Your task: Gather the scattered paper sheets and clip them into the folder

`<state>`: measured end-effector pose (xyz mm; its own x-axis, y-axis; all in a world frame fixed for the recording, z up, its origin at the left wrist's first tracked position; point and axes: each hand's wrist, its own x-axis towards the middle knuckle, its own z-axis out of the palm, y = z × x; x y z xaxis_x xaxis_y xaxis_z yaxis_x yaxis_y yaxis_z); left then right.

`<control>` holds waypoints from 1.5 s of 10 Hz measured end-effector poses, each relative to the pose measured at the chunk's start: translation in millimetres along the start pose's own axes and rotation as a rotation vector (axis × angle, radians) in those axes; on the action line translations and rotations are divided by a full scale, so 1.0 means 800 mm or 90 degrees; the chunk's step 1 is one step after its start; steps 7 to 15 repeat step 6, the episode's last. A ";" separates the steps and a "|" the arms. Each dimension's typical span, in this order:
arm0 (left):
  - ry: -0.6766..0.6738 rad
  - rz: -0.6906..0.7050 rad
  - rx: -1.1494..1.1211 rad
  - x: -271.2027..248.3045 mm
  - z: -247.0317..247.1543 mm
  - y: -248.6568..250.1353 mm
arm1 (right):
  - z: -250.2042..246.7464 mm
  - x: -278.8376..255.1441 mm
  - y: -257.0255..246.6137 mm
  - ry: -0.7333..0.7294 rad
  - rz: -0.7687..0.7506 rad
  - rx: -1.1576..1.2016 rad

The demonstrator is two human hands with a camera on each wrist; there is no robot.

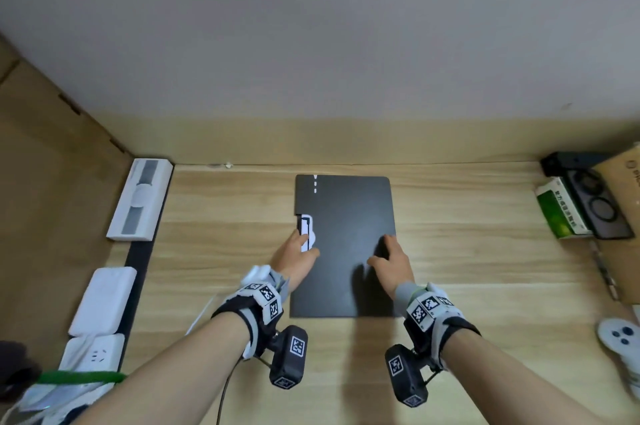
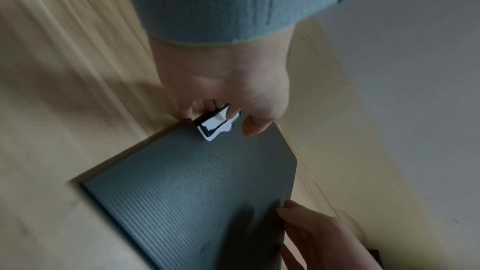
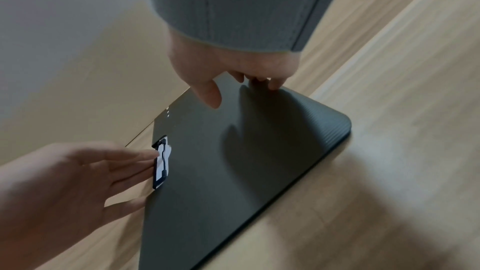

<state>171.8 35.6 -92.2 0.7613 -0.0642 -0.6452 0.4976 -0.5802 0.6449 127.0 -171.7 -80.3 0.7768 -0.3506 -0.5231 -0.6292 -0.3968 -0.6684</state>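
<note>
- Fingers (image 3: 135, 156) of left hand (image 1: 294, 256) fairly straight, tips touching clip (image 1: 310, 230); thumb over cover.
- Right hand (image 1: 389, 263): fingers bent, tips on folder (image 1: 346, 210) nr its right edge (thumb apart, gripping nothing).
- Watch box (image 1: 140, 199) far left, green box (image 1: 557, 213) far right, both well apart from folder.
- Folder black, closed, flat mid-desk (image 1: 225, 234); white clip on left edge.

Wooden desk (image 1: 225, 216) noted. Ten o'clock: white watch box (image 1: 140, 199). Eight o'clock: white block (image 1: 104, 300), socket strip (image 1: 97, 355). Two o'clock: green carton (image 1: 557, 215), black device (image 1: 597, 204). Four o'clock: white controller (image 1: 621, 341).
</note>
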 end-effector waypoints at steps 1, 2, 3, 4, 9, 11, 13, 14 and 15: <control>0.000 0.000 -0.006 0.020 -0.001 0.003 | -0.004 0.014 -0.007 -0.013 0.008 0.003; -0.004 0.002 0.000 0.020 -0.008 0.020 | -0.010 0.020 -0.016 -0.021 0.008 0.010; -0.009 0.004 -0.006 0.015 -0.020 0.041 | -0.021 0.024 -0.024 -0.059 0.017 0.015; 0.013 0.026 0.010 0.004 -0.027 0.058 | -0.028 0.035 -0.021 -0.070 0.030 0.032; 0.071 0.062 0.106 -0.047 -0.037 0.115 | -0.056 0.020 -0.041 -0.062 -0.014 0.038; 0.071 0.062 0.106 -0.047 -0.037 0.115 | -0.056 0.020 -0.041 -0.062 -0.014 0.038; 0.071 0.062 0.106 -0.047 -0.037 0.115 | -0.056 0.020 -0.041 -0.062 -0.014 0.038; 0.071 0.062 0.106 -0.047 -0.037 0.115 | -0.056 0.020 -0.041 -0.062 -0.014 0.038; 0.071 0.062 0.106 -0.047 -0.037 0.115 | -0.056 0.020 -0.041 -0.062 -0.014 0.038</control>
